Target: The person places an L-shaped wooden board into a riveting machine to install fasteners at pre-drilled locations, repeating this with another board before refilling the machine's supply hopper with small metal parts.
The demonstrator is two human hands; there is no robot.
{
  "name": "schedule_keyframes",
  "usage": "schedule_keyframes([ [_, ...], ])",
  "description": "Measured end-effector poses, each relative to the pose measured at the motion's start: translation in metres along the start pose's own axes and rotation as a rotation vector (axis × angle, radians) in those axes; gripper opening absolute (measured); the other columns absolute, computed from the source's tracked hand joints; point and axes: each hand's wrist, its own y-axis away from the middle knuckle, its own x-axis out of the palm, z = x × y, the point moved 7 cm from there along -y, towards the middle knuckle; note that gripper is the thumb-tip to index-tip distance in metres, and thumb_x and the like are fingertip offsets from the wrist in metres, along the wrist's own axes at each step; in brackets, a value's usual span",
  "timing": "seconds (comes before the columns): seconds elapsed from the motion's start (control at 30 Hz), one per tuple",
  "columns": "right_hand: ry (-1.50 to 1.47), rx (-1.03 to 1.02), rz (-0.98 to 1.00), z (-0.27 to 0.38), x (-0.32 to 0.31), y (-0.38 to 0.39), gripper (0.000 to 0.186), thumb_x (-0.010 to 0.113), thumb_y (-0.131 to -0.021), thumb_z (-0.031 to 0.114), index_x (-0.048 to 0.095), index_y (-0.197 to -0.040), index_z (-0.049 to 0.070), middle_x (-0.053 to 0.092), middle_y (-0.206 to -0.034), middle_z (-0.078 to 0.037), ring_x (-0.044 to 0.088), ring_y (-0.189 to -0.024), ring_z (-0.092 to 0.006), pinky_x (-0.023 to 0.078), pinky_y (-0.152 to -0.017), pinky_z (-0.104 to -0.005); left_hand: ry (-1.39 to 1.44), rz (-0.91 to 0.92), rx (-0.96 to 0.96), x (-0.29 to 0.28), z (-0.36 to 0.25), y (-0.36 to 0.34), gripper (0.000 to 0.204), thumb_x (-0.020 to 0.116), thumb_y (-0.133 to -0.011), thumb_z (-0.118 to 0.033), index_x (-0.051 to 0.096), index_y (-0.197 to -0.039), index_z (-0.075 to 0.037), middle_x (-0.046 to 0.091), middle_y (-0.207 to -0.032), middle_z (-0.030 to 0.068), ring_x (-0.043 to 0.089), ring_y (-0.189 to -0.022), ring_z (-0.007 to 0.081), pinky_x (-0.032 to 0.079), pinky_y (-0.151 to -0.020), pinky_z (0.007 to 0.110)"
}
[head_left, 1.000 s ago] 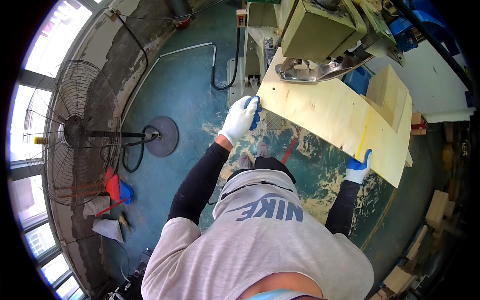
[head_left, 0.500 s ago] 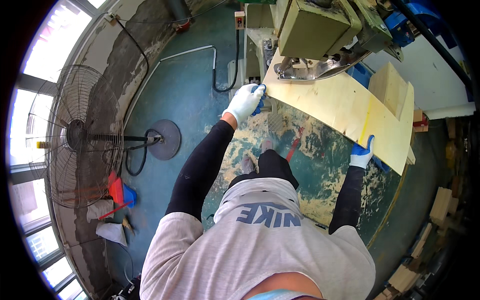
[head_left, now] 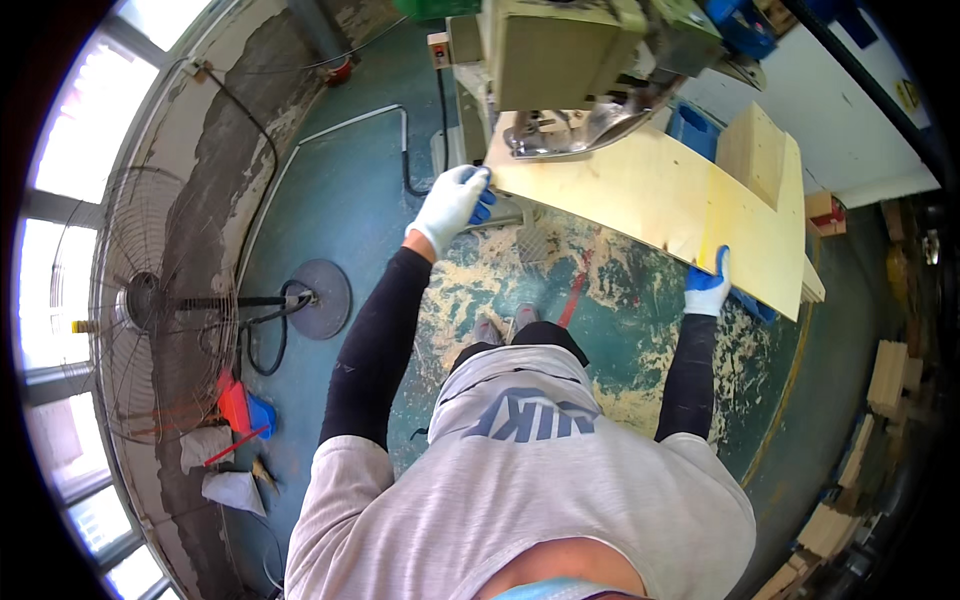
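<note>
A large pale plywood board [head_left: 650, 180] with a yellow stripe lies across an olive-green machine [head_left: 565, 60], its left end under a curved shiny metal guard [head_left: 555, 140]. My left hand [head_left: 452, 205], in a white glove with blue palm, is closed on the board's left corner. My right hand [head_left: 708, 280] grips the near edge beside the stripe, thumb on top. A smaller wooden board [head_left: 748, 155] rests on the far side of the plywood, beside a blue bin [head_left: 688, 130].
A pedestal fan [head_left: 145, 305] with a round base stands at the left by the windows. A red-and-blue dustpan [head_left: 245, 410] and sacks [head_left: 232, 490] lie below it. Conduit and cables run along the floor and wall. Wood offcuts [head_left: 885, 375] are stacked at the right. Sawdust covers the floor around my feet.
Both hands and the board have moved up in the picture, away from my body, and slightly left. The view has also shifted a little.
</note>
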Motion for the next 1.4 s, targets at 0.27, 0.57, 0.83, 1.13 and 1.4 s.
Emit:
schedule_keyframes([
  [0.27,0.060,0.042,-0.084,0.010,0.021,0.009,0.029,0.059,-0.104,0.028,0.063,-0.124,0.006,0.070,-0.119,-0.007,0.068,-0.102,-0.0195,0.056,-0.079,-0.0336,0.240,0.047,0.123,0.012,-0.022,0.016,0.040,0.049,-0.092,-0.002,0.057,-0.131,0.008,0.066,-0.113,0.0096,0.065,-0.095,0.0155,0.059,-0.083,0.029],
  [0.57,0.151,0.383,0.045,-0.077,0.058,0.111,0.042,0.052,-0.106,0.033,0.058,-0.134,0.003,0.070,-0.117,-0.010,0.070,-0.093,-0.0231,0.059,-0.075,-0.0374,0.346,-0.572,0.008,-0.072,0.068,0.190,0.028,0.056,-0.104,-0.023,0.060,-0.118,0.001,0.060,-0.095,-0.0014,0.054,-0.079,0.0037,0.044,-0.068,0.020],
  [0.83,0.019,0.459,0.184,-0.124,0.110,0.106,0.038,0.053,-0.107,0.025,0.056,-0.134,-0.001,0.066,-0.129,-0.011,0.065,-0.116,-0.0215,0.053,-0.098,-0.0365,0.060,-0.897,0.118,-0.126,0.077,0.203,0.022,0.061,-0.104,-0.023,0.065,-0.102,-0.001,0.061,-0.085,-0.0041,0.050,-0.074,0.0036,0.043,-0.067,0.022],
  [1.13,-0.021,0.489,0.108,-0.165,0.130,0.087,0.033,0.057,-0.105,0.024,0.060,-0.130,0.004,0.068,-0.125,-0.008,0.068,-0.109,-0.0218,0.058,-0.090,-0.0378,0.053,-0.965,0.230,-0.157,0.038,0.185,0.033,0.059,-0.104,-0.016,0.063,-0.133,-0.001,0.064,-0.092,-0.0046,0.050,-0.075,0.0024,0.043,-0.067,0.020],
  [1.4,0.041,0.477,0.026,-0.167,0.138,0.087,0.031,0.059,-0.104,0.025,0.063,-0.127,0.005,0.069,-0.121,-0.008,0.070,-0.103,-0.0219,0.060,-0.084,-0.0390,-0.051,-0.793,0.191,-0.168,0.052,0.165,0.045,0.056,-0.104,-0.011,0.051,-0.148,-0.002,0.065,-0.118,-0.0005,0.055,-0.086,0.0038,0.047,-0.079,0.020],
])
